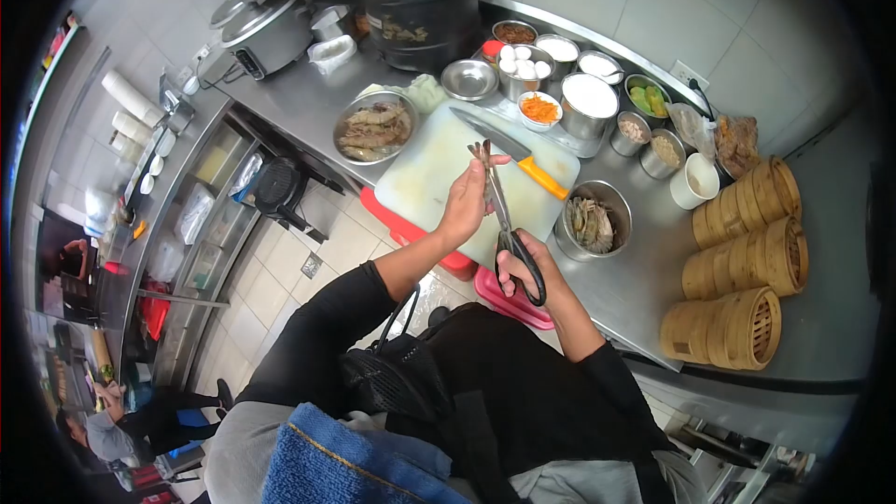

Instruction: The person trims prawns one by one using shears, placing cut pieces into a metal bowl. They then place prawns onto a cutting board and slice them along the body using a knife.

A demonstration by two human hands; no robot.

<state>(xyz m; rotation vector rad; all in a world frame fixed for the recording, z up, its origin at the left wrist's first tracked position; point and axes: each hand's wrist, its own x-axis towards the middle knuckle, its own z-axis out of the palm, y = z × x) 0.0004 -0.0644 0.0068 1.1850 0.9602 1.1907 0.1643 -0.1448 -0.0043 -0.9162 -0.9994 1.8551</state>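
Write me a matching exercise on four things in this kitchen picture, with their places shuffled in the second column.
Things:
1. Scissors
2. Knife
3. Eggs
4. Bamboo steamers

Places:
A. Lying on the cutting board
B. At the right end of the metal counter
C. In the right hand
D. In a round metal container

Right pairs: 1-C, 2-A, 3-D, 4-B

So the scissors (505, 222) are slim metal with chunky black handles, held in the right hand (525, 266), blades angled up toward the left hand (467, 203); the shrimp (482, 151) is small and greyish, pinched up there, dark reddish tail fanned out.
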